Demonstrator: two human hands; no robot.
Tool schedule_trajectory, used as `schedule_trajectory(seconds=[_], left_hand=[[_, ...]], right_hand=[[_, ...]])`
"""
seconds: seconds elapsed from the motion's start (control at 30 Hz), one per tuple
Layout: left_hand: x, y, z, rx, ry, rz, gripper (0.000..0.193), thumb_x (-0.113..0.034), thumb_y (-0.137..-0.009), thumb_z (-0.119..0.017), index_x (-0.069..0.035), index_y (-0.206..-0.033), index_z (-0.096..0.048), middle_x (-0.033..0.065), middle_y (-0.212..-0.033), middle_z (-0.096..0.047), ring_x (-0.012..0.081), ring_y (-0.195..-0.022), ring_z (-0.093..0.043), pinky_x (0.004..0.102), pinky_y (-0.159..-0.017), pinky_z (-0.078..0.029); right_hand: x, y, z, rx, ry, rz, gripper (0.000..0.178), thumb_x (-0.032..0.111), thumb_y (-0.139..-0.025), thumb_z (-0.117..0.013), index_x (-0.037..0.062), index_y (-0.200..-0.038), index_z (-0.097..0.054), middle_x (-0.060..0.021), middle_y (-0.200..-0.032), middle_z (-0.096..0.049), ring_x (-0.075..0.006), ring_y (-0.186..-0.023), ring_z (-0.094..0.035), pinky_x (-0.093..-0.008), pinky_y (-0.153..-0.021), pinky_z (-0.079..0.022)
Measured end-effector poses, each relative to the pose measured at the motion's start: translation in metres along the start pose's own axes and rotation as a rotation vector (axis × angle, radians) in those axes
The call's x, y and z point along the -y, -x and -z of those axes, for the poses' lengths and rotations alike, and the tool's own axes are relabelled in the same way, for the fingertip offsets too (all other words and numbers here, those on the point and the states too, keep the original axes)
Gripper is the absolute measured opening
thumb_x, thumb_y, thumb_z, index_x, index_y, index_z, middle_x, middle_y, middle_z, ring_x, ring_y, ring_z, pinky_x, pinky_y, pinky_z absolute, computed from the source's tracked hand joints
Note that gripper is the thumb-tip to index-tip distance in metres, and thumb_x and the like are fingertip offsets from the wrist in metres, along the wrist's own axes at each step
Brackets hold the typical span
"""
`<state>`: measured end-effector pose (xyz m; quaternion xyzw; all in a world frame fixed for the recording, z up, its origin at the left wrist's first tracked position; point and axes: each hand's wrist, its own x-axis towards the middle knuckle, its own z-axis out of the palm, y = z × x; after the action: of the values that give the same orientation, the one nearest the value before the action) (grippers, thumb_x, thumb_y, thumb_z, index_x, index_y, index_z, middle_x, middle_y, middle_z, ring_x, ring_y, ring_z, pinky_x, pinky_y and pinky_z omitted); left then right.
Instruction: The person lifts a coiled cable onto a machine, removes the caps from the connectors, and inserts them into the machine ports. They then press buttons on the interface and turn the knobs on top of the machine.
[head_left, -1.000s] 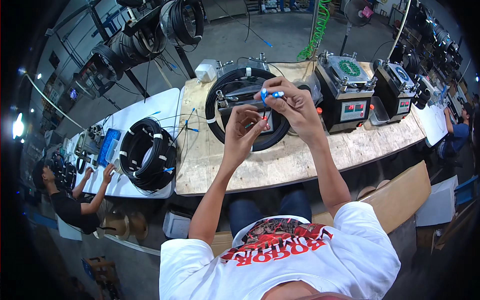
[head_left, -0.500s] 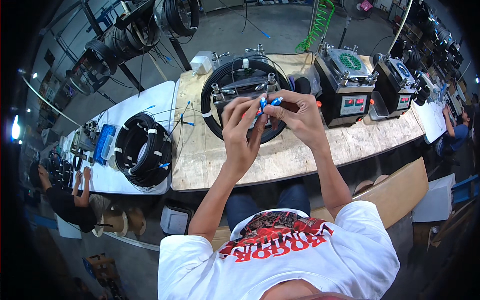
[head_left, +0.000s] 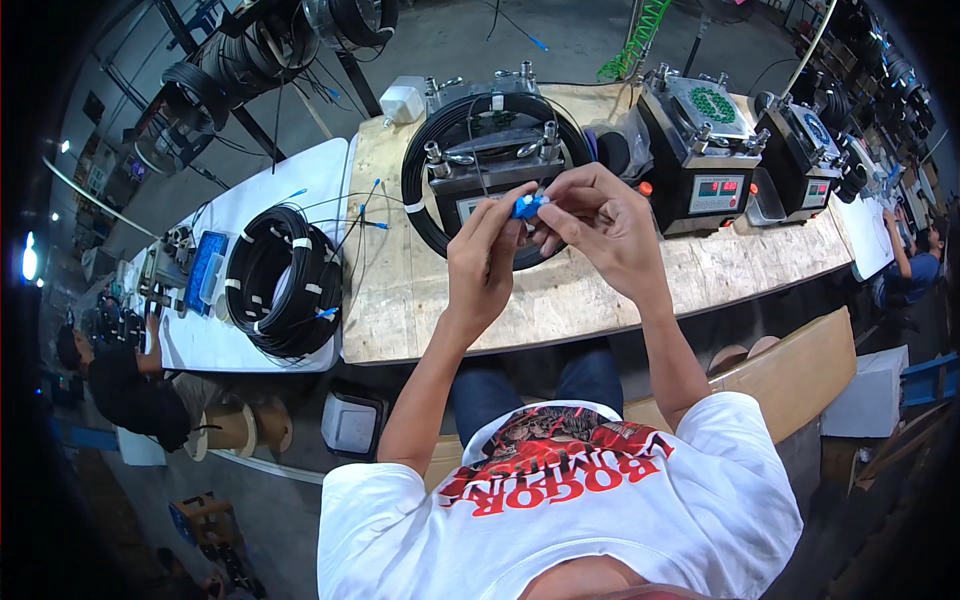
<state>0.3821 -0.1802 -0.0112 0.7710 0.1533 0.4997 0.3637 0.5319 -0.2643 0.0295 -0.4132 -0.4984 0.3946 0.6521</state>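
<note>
Behind blue connectors (head_left: 529,207), black coil (head_left: 413,180) partly hiding machine (head_left: 492,166), white box (head_left: 403,101)

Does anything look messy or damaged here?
Nothing looks spilled. The untidiest spot is the blue-tipped loose cable ends, straying from beside the black coils onto the wooden table. The blue connectors between left hand and right hand are too small to judge.

To my right: two black machines (head_left: 690,168) with red displays (head_left: 717,188) | ahead of me: green coiled hose (head_left: 637,40) | to my left: blue tray (head_left: 205,270) on white table (head_left: 322,172), person in black (head_left: 135,395)
</note>
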Motion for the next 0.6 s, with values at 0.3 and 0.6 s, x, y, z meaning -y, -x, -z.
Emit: schedule_trajectory(seconds=[0.3,0.6], left_hand=[[0.007,0.008,0.003,0.029,-0.103,-0.013,0.026,0.003,-0.093,-0.059,0.002,-0.118,-0.064,0.0118,-0.088,-0.056,0.0204,-0.071,-0.055,0.0291,-0.062,-0.045],[0.005,0.002,0.016,0.018,-0.115,-0.005,0.015,-0.004,-0.095,-0.06,0.003,-0.107,-0.065,0.0111,-0.079,-0.054,0.0207,-0.065,-0.051,0.0296,-0.058,-0.04]], right_hand=[[0.005,-0.003,0.007,0.015,0.235,0.011,0.014,0.003,-0.092,-0.067,-0.0035,-0.104,-0.063,-0.0064,-0.091,-0.069,-0.0087,-0.081,-0.066,-0.0237,-0.071,-0.054],[-0.004,-0.003,0.001,0.113,-0.059,-0.034,0.014,0.008,-0.097,-0.061,-0.0035,-0.1,-0.053,-0.015,-0.084,-0.068,-0.014,-0.07,-0.067,-0.0265,-0.061,-0.054]])
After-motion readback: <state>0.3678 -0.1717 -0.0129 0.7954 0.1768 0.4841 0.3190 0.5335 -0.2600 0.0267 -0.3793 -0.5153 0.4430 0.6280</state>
